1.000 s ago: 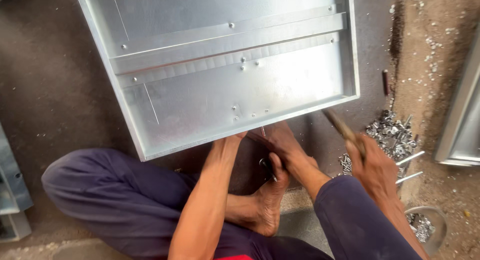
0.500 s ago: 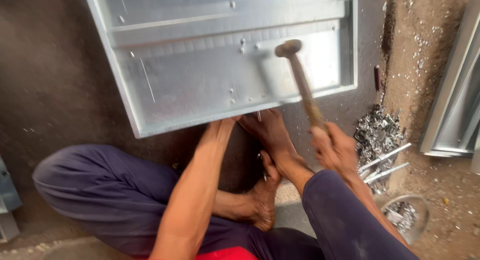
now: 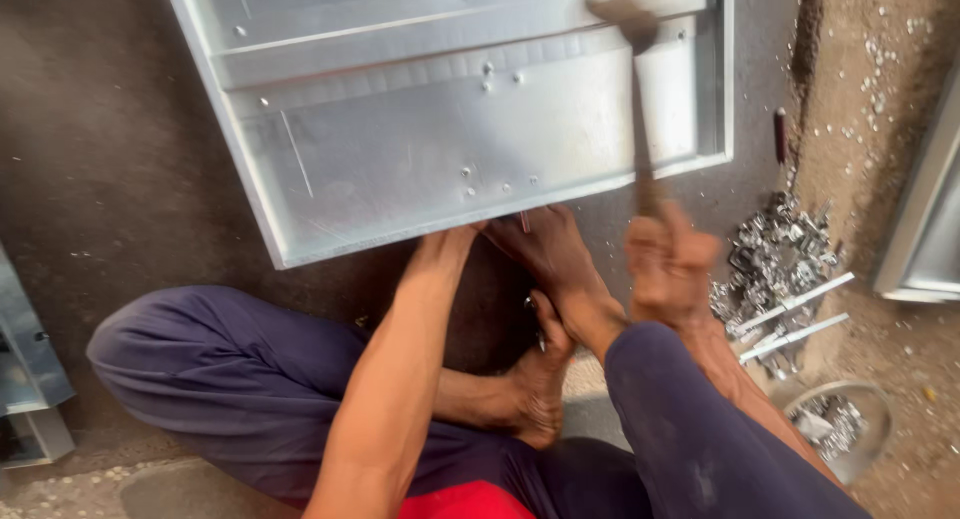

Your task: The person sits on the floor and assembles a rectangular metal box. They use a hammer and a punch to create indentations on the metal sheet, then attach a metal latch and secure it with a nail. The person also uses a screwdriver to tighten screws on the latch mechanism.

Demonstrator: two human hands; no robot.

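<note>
A large galvanised sheet-metal tray [image 3: 400, 169] lies on the dark floor [image 3: 100, 159], occupying the far centre of the view. It has folded-up rims, a raised strip running across it and several small rivets; its near edge sits just beyond the seated person's feet. No labels or markings can be made out on it.

The left hand [image 3: 455, 241] reaches to the tray's near edge and touches it close to the near foot [image 3: 545, 249]; the fingers are hidden against the rim, so how far they are open cannot be told. The right hand [image 3: 668, 264] is closed in a fist round the wooden handle of a hammer [image 3: 638, 99], which stands raised over the right part of the tray, its head blurred near the far rim.

To the right, a heap of small metal fasteners [image 3: 775, 249] lies on the floor, with two pale metal strips [image 3: 795, 319] across its near side. A shallow round dish [image 3: 840, 424] holding more metal pieces sits nearer. A further metal panel [image 3: 925, 219] lies at the right edge, and grey metal parts [image 3: 25, 379] at the left edge.
</note>
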